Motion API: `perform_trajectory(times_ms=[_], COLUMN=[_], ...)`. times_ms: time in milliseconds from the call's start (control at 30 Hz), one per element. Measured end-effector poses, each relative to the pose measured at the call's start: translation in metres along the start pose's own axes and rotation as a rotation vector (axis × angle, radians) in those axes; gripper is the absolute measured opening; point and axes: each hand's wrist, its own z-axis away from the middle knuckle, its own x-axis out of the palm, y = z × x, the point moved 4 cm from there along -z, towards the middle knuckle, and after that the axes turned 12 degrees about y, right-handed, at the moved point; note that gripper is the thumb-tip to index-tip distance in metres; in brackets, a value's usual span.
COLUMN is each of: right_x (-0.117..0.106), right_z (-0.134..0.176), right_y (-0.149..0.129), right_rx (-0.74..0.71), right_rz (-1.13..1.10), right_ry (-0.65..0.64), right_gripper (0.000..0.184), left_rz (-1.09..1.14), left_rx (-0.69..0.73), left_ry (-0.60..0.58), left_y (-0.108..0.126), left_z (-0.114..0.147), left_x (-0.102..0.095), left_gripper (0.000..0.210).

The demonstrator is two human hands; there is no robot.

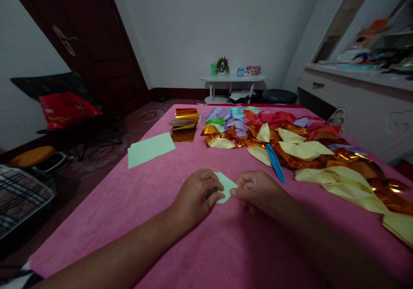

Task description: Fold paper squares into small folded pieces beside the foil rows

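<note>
Between my two hands is a light green piece of folded paper [227, 186], held just above or on the pink cloth. My left hand [200, 190] grips its left side, thumb below and fingers curled over it. With thumb and curled fingers, my right hand [253, 189] pinches the paper's right-hand corner. Part of the paper is hidden under the left fingers. Left of my hands lies a stack of flat light green paper sheets [151, 149]. A blue folded paper piece [275, 163] rests beyond my right hand.
Folded yellow, gold and other coloured papers [306, 149] spread over the right side of the pink-covered table [135, 211]. Shiny gold sheets [183, 124] are piled at the far left. Behind stands a small white table [234, 78]; a red bag [67, 109] sits on a chair.
</note>
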Motion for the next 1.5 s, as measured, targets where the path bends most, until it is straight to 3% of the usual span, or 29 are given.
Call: perform_trajectory(times_ms=[167,300,433,633,733,800,867,967,1167,1367,1500], right_x=[-0.013,-0.01,-0.007,-0.004,-0.012,-0.016,-0.017,-0.016,-0.015,-0.016,-0.017], right_z=[-0.01,-0.012,-0.007,-0.001,-0.005,-0.007,-0.009,-0.016,-0.029,-0.021,-0.015], right_y=[0.0,0.003,0.002,-0.004,-0.009,-0.014,-0.016,-0.012,-0.007,-0.014,-0.011], right_rx=[-0.09,-0.12,-0.176,-0.26,-0.345,-0.467,-0.547,-0.49,-0.441,-0.415,-0.364], right_rz=[-0.015,0.064,0.095,0.16,0.124,0.123,0.137,0.117,0.055,0.114,0.129], right_ry=[0.1,0.116,0.097,0.014,0.148,0.24,0.236,0.152,0.047,-0.032,-0.036], right_gripper=[0.016,0.016,0.019,0.018,0.012,0.021,0.031,0.033,0.014,0.008,0.008], left_rz=[-0.103,-0.178,-0.219,-0.191,-0.162,-0.165,-0.16,-0.145,-0.182,-0.229,-0.201], left_rx=[0.155,0.157,0.192,0.277,0.32,0.321,0.313,0.296,0.327,0.421,0.373], left_ry=[-0.033,-0.025,-0.013,0.017,-0.034,-0.05,-0.051,-0.062,-0.066,-0.069,-0.138], left_y=[0.005,0.01,0.011,-0.002,-0.003,-0.002,0.001,0.005,0.006,0.001,0.004], left_z=[-0.003,-0.005,-0.009,-0.012,-0.011,-0.011,-0.01,-0.008,-0.012,-0.018,-0.01], left_x=[-0.002,-0.004,-0.007,-0.008,-0.004,-0.003,-0.002,0.001,0.004,0.002,0.004], left_gripper=[0.022,0.026,0.016,0.016,0.017,0.018,0.019,0.019,0.018,0.02,0.026])
